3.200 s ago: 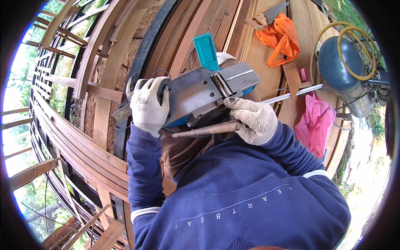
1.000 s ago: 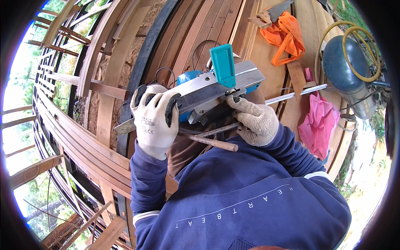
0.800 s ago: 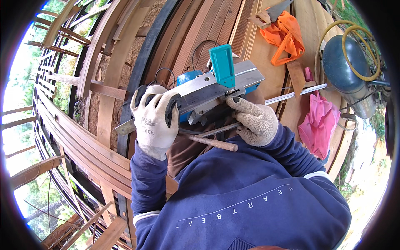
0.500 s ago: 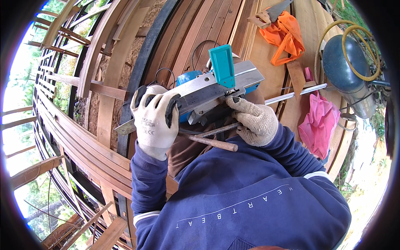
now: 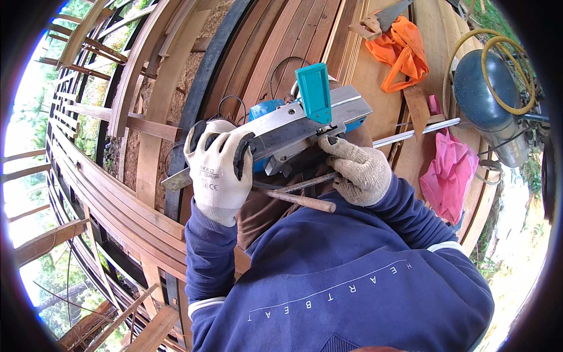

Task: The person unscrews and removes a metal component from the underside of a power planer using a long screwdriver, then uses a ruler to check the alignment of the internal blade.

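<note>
An electric hand planer [image 5: 275, 132] lies sole-up over my lap, with blue body parts and a bright metal sole. A teal flap [image 5: 315, 92] stands up from its side. My left hand [image 5: 220, 167], in a white glove with dark fingertips, is wrapped round the planer's left end. At the planer's near side, by the cutter slot, my gloved right hand [image 5: 359, 171] has its thumb and fingers curled together. What they pinch there is hidden. Below the planer, a round wooden handle [image 5: 302, 201] rests across my lap, next to a thin rod [image 5: 308, 183].
Long planks [image 5: 281, 44] run beneath and beyond the planer. At the far right lie a handsaw [image 5: 387, 16], an orange cloth [image 5: 404, 53] and a pink cloth [image 5: 450, 176]. A dark tank [image 5: 484, 88] with a coiled yellow hose [image 5: 448, 64] stands right. Timber framing [image 5: 158, 111] fills the left.
</note>
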### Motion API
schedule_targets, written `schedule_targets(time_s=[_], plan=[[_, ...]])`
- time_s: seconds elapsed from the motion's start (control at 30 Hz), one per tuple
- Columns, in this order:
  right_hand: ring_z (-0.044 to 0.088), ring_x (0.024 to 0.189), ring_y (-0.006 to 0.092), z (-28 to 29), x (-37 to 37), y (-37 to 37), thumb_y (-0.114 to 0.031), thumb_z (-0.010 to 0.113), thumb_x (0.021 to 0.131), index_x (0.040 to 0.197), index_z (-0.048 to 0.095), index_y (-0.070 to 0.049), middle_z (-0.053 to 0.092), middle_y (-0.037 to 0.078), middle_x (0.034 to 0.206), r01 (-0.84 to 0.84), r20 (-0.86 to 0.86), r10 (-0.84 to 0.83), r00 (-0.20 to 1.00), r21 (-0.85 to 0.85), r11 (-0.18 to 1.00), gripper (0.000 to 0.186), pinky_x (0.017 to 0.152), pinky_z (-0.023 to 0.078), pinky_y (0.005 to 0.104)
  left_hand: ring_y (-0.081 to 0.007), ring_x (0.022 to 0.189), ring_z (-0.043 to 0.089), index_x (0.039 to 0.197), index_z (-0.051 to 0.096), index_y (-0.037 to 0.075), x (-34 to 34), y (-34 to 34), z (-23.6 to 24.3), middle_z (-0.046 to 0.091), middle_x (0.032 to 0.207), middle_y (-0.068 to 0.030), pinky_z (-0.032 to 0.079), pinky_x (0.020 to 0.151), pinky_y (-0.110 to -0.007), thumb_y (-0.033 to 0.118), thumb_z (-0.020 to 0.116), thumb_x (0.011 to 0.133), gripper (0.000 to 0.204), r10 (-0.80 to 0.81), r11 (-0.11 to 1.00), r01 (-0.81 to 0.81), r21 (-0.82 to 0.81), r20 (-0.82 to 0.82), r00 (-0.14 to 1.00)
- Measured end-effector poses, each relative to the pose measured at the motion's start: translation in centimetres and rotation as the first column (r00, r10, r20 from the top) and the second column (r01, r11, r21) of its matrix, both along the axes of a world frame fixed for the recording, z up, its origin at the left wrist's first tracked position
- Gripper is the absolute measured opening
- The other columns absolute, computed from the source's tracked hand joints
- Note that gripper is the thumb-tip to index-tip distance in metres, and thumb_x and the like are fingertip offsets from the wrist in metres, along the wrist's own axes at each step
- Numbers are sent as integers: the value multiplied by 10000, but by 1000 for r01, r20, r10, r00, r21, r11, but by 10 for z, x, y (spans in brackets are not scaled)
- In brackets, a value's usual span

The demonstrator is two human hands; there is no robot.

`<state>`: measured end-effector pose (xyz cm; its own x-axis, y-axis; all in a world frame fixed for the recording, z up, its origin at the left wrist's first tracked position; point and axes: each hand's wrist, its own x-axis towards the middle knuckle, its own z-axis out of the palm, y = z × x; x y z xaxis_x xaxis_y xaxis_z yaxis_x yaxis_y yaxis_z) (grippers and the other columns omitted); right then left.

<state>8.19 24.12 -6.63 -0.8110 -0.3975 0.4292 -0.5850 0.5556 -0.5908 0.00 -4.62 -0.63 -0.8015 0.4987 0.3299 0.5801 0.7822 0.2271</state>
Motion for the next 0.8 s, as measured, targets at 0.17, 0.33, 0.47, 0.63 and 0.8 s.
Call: schedule_targets(time_s=[0.17, 0.33, 0.47, 0.63, 0.8], plan=[[717, 1102, 428, -1, -2, 0, 3, 707, 637, 952, 703, 55, 652, 283, 1334, -5, -17, 5, 1000, -22, 1000, 319, 852, 626, 433, -296, 1114, 629, 1116, 723, 111, 1, 0, -1, 711, 1032, -73, 336, 1151, -536, 71, 739, 762, 357, -1, 1000, 1, 8, 23, 1000], [733, 982, 398, 0, -3, -1, 1, 720, 644, 934, 692, 34, 679, 256, 1294, 6, -50, -6, 999, -10, 1000, 293, 781, 628, 423, -291, 1109, 628, 1113, 722, 107, 1, 2, 2, 705, 1030, -70, 337, 1151, -531, 68, 740, 762, 353, -7, 1000, 6, 12, 19, 1000], [740, 911, 382, 1, -2, -2, 0, 728, 647, 928, 687, 22, 691, 239, 1277, 17, -55, -18, 998, -15, 1000, 285, 727, 627, 416, -287, 1106, 629, 1105, 722, 105, 1, 2, 1, 706, 1028, -69, 335, 1152, -530, 69, 742, 762, 346, -4, 1000, 4, 14, 23, 1000], [740, 893, 374, -1, -3, -2, -3, 727, 652, 918, 689, 19, 692, 236, 1274, 25, -81, -26, 996, -14, 1000, 270, 709, 625, 414, -287, 1106, 631, 1097, 723, 106, 2, 2, -1, 710, 1026, -69, 336, 1152, -532, 69, 743, 763, 336, -2, 1000, 2, 19, 4, 1000], [741, 893, 371, 3, -3, -2, -12, 734, 650, 900, 684, 17, 693, 227, 1267, 27, -79, -26, 997, 12, 1000, 256, 708, 624, 414, -289, 1109, 632, 1092, 725, 110, 3, 2, 0, 711, 1032, -69, 337, 1152, -537, 74, 745, 765, 330, 1, 1000, -1, 20, 3, 1000]])
